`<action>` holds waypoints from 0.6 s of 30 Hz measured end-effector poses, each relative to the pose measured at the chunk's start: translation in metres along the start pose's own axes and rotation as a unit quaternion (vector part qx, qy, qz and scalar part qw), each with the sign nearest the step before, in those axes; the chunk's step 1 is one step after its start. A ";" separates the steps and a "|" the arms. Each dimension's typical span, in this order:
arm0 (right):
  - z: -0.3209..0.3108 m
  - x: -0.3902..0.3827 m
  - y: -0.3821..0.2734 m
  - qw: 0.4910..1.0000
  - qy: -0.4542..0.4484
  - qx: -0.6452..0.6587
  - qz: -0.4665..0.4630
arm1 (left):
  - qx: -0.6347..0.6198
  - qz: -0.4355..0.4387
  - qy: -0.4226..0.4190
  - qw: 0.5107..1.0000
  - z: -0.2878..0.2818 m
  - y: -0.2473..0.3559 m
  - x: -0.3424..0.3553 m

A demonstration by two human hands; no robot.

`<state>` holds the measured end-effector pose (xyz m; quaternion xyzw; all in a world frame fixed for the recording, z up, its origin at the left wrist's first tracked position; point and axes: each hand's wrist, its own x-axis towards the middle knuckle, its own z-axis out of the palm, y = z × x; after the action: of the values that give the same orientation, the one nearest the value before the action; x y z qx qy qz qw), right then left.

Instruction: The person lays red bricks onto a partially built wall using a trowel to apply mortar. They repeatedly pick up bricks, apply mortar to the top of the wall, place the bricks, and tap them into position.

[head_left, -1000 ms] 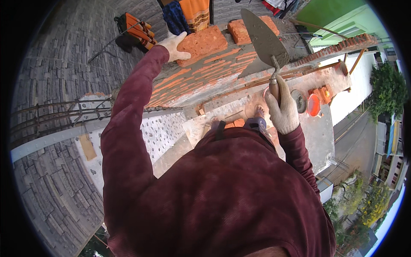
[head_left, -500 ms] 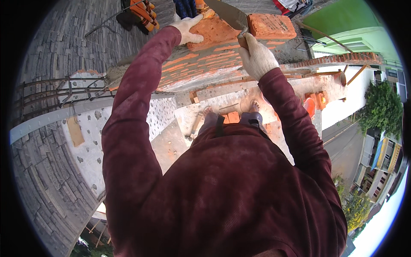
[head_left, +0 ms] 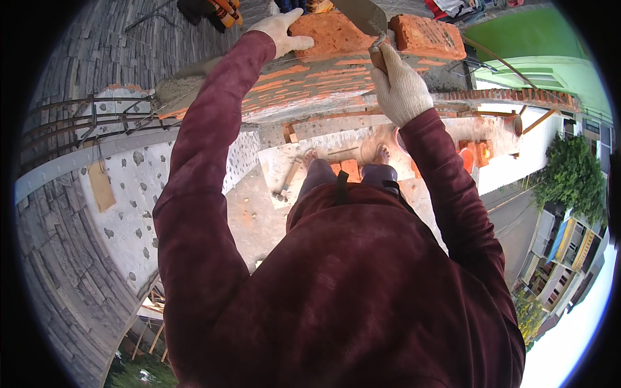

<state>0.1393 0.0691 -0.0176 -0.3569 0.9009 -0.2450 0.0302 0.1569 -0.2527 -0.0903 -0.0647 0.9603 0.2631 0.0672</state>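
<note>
My left hand [head_left: 284,35] in a cream knit glove grips the left end of an orange-red brick [head_left: 336,37] on top of the brick wall [head_left: 330,81]. My right hand [head_left: 401,87], also gloved, is closed on the handle of a pointed steel trowel [head_left: 362,16]. Its grey blade is tilted over the right end of that brick. A second brick [head_left: 427,37] lies just to the right on the wall. Grey mortar shows along the wall top and between the courses, and a thin line runs along the top.
Rebar [head_left: 84,119] sticks out at left beside stone cladding [head_left: 116,52]. Below, my feet stand on a dusty ledge with bricks [head_left: 349,168], a hammer-like tool [head_left: 288,184] and a red bucket [head_left: 466,155]. Garments hang at the top. A road [head_left: 517,233] lies far below at right.
My right hand and trowel have moved up and left to the brick in my left hand, which stays gripping it. My view has shifted, so the feet and wall sit differently.
</note>
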 end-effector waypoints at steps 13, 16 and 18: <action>0.006 -0.002 -0.021 1.000 -0.017 0.006 0.008 | 0.025 -0.002 0.051 0.998 0.010 -0.003 0.005; 0.005 -0.001 -0.022 1.000 -0.007 0.011 -0.004 | 0.042 0.006 0.047 0.998 0.012 -0.006 0.009; 0.008 -0.009 -0.024 1.000 0.024 0.004 -0.015 | 0.041 0.006 0.045 0.998 0.010 -0.003 0.005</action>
<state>0.1630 0.0567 -0.0151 -0.3645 0.8949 -0.2574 0.0064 0.1537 -0.2505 -0.1007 -0.0677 0.9726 0.2210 0.0252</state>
